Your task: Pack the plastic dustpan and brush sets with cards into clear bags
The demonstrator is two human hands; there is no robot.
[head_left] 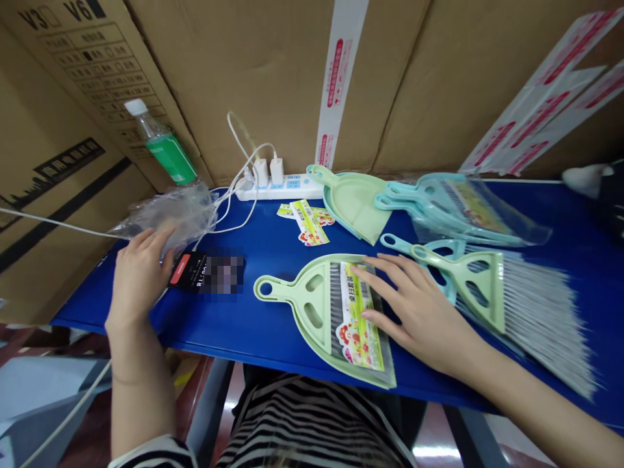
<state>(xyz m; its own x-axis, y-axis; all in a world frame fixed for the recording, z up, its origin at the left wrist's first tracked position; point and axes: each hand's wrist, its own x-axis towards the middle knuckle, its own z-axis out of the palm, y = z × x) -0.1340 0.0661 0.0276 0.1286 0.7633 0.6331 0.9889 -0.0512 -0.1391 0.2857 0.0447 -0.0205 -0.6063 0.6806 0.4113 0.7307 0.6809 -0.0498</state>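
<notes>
On a blue table (273, 244), right hand (419, 312) spread flat on a label (358, 341) atop a green dustpan (297, 302), beside a broom (536, 318), left hand (139, 279) loosely curled against a clear plastic bag (180, 214)

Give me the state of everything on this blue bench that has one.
Right hand, flat, fingers spread on the label.
Left hand, open, fingertips at the plastic bag.
Pale green dustpan, lying flat, grey bristles in it.
Label, lying on the bristles.
Pale green hand broom, lying loose.
Aqua dustpans, stacked, in clear plastic.
Plastic bag, crumpled.
Power strip, two white plugs in.
Water bottle, capped, tilted.
</notes>
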